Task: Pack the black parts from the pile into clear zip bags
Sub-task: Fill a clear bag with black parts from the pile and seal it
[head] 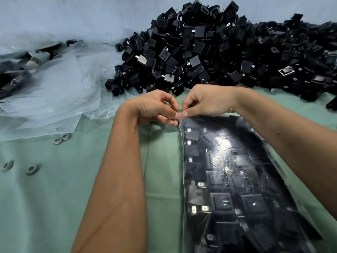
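A clear zip bag (235, 172) filled with black parts lies flat on the green table cover, running from the centre toward the lower right. My left hand (155, 108) and my right hand (206, 102) meet at the bag's far left corner, and both pinch its top edge there between thumb and fingers. A big pile of black parts (215, 48) with metal tabs sits just beyond my hands, spreading to the right edge.
Loose clear plastic sheeting (60, 83) covers the left side, with dark items under it at the far left. Several grey metal rings (62, 139) lie on the green cover (54, 198) at the left. A pale wall backs the pile.
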Action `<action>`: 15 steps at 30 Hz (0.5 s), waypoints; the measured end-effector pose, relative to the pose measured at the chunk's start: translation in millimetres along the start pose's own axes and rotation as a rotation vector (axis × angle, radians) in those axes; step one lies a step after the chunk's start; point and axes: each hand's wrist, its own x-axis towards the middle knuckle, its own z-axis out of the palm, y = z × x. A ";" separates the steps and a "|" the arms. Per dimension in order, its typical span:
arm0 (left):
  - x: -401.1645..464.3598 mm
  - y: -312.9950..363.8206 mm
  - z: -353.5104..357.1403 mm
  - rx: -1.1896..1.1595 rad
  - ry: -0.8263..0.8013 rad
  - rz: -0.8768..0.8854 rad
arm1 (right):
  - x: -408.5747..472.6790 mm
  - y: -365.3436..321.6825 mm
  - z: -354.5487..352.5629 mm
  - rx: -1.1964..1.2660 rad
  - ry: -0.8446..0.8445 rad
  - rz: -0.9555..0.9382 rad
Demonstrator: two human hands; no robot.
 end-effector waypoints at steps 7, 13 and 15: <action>2.3 -1.8 -1.0 0.060 0.017 0.050 | -1.2 3.1 -2.7 0.031 -0.015 0.013; 2.4 -0.6 -1.5 0.133 0.013 0.011 | -10.2 10.1 -11.3 0.055 -0.112 0.079; 5.0 3.3 2.0 0.234 0.014 -0.011 | -8.7 8.9 -10.0 0.021 -0.102 0.075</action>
